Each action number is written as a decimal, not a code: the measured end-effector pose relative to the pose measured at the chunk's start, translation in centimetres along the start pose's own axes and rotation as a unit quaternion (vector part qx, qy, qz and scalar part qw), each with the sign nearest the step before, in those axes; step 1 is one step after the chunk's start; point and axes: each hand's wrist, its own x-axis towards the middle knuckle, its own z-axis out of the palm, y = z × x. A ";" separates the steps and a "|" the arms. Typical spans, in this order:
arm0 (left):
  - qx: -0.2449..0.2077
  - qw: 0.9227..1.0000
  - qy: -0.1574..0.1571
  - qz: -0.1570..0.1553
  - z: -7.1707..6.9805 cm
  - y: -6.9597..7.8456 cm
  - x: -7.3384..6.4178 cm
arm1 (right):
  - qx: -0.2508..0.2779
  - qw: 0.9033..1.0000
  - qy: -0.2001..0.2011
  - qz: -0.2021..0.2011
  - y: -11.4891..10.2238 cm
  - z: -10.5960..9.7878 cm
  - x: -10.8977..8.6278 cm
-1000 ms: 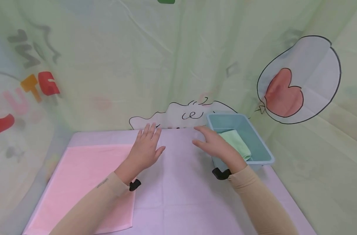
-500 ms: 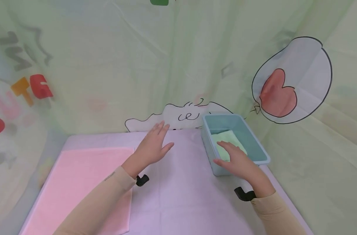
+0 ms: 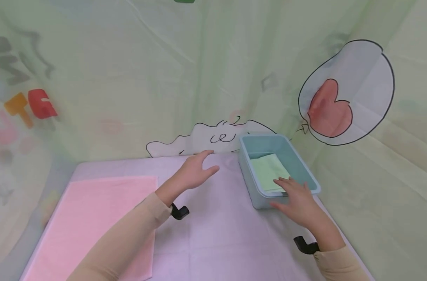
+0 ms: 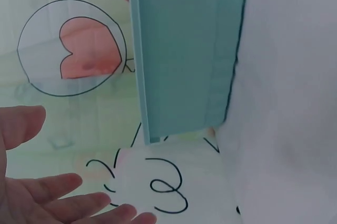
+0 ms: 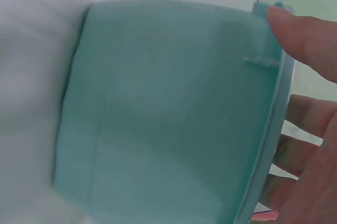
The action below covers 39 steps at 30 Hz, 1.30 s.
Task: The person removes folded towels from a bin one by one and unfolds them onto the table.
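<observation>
A pale blue plastic basin [image 3: 247, 177] stands at the right on the lilac-covered table. Inside it lies a folded light green cloth [image 3: 269, 171]. My right hand [image 3: 299, 205] is at the basin's near rim, fingers spread over the opening and thumb held apart below the corner. In the right wrist view the thumb [image 5: 303, 37] overlaps the rim's corner, and the fingers reach past the rim. My left hand [image 3: 194, 171] hovers over the middle of the table, left of the basin, holding nothing. Its fingers are extended, with the thumb apart.
A pink towel [image 3: 104, 218] is spread flat over the table's left side. Behind the table [image 3: 213, 238] hangs a light green curtain [image 3: 146, 78] printed with letters and a heart balloon [image 3: 346, 93]. The basin stands near the table's right edge.
My right hand has moved right and towards me, from beside the basin's left wall to its near rim. My left hand has shifted right. The view has turned slightly right.
</observation>
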 end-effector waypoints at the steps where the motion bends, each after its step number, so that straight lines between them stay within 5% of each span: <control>1: -0.011 1.000 -0.003 -0.006 0.1 0.2 0.2 | -0.007 1.000 0.005 0.000 0.2 0.1 -0.1; 8: -0.088 0.996 -0.016 -0.020 0.7 1.2 1.6 | -0.021 0.999 0.027 0.000 1.1 0.5 -0.8; 13: -0.165 0.985 -0.035 -0.027 1.5 2.0 3.3 | -0.034 0.999 0.042 0.001 1.7 1.1 -1.1; 22: -0.323 0.941 -0.080 -0.060 3.6 3.1 6.5 | -0.055 0.991 0.117 -0.031 2.4 2.7 -1.5; 35: -0.378 0.916 -0.117 -0.062 5.1 5.3 9.2 | -0.061 0.971 0.219 -0.075 2.6 4.3 -1.4; 39: -0.382 0.914 -0.123 -0.057 5.8 6.0 10.1 | -0.061 0.968 0.229 -0.083 2.7 4.3 -1.1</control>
